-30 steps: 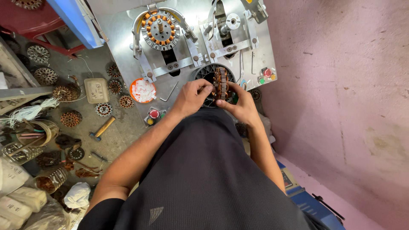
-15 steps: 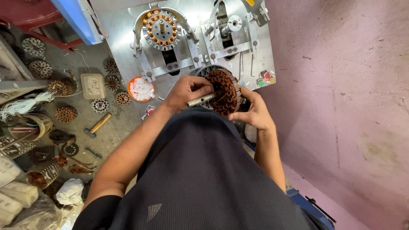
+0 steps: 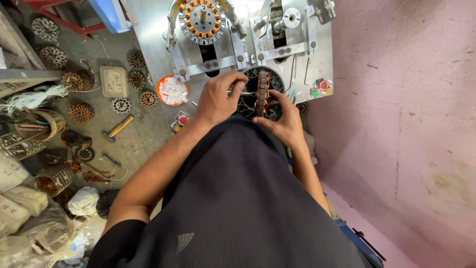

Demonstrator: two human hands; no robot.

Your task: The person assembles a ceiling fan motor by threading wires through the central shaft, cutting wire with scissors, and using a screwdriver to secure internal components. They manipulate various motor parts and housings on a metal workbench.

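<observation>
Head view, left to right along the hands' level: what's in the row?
Wooden-handled hammer → orange round dish of white slips → left hand → copper-wound stator ring held on edge → right hand → red push button on the metal panel → pink wall.

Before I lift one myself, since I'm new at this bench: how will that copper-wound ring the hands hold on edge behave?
The wound ring looks like stacked metal wrapped in copper, so probably stiff and heavy for its size. Held on edge between the left hand and right hand, its round shape suggests it may roll or tip if released. The exposed windings could scratch.
</observation>
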